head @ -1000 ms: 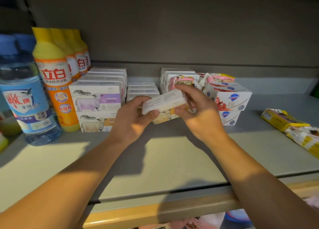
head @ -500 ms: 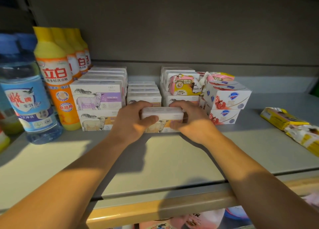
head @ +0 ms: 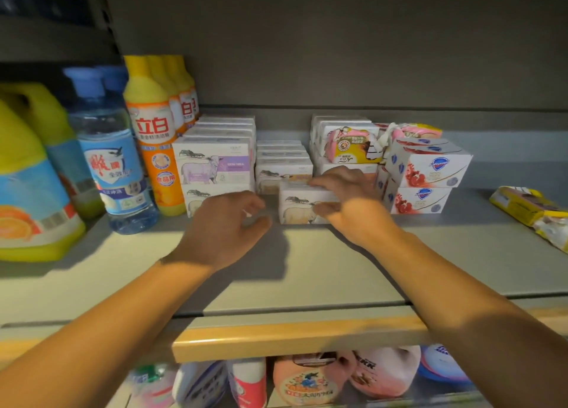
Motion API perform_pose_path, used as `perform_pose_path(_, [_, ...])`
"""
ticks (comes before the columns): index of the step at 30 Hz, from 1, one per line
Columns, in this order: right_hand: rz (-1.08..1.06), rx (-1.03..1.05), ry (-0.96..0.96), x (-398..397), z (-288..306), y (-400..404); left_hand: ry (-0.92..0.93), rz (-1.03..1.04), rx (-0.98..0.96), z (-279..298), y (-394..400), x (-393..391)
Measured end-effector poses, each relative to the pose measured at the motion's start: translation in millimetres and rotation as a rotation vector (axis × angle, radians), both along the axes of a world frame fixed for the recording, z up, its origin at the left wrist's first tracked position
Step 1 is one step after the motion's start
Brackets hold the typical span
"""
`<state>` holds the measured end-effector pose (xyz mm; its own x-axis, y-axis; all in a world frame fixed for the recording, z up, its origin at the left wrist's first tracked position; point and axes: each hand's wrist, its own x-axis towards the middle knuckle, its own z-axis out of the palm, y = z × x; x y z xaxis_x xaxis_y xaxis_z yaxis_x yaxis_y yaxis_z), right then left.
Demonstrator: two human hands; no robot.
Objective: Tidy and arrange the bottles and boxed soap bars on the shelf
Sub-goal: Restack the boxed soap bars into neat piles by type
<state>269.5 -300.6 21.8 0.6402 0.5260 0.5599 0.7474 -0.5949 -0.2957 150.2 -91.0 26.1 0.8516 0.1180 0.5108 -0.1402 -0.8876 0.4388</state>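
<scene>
Soap box (head: 302,206), rectangular white carton with sheep print, sits on the smooth grey shelf (head: 338,272) before a matching row. Right hand (head: 350,201) grips its right end. Left hand (head: 224,226), loosely curled and blurred, apparently holds nothing.

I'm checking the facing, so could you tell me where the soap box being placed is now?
In the head view the sheep-print soap box stands on the shelf at centre, under the right hand.

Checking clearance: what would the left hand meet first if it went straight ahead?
Likely the lower box of the purple sheep soap stack; the left hand looks just short of it, though depth is unclear.
</scene>
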Motion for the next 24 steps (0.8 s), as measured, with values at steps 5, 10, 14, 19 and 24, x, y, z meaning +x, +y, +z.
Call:
perform_pose_path(5, [-0.027, -0.149, -0.069, -2.8, 4.7, 12.5, 0.161, 0.059, 0.223, -12.9, 48.3, -33.5])
perform_pose_path(10, [-0.098, -0.222, -0.038, 4.4, 11.5, 39.5, 0.157, 0.047, 0.21, -15.6, 47.9, -37.9])
perform_pose_path(14, [-0.113, -0.159, -0.041, 11.0, 7.2, 61.0, 0.155, 0.057, 0.209, -15.8, 50.2, -38.3])
perform_pose_path(19, [-0.119, -0.075, -0.09, 20.2, -2.1, 75.5, 0.181, 0.088, 0.215, -15.9, 49.9, -37.6])
perform_pose_path(24, [-0.126, -0.059, -0.081, 22.2, -5.7, 78.0, 0.201, 0.112, 0.217, -16.4, 50.9, -37.9])
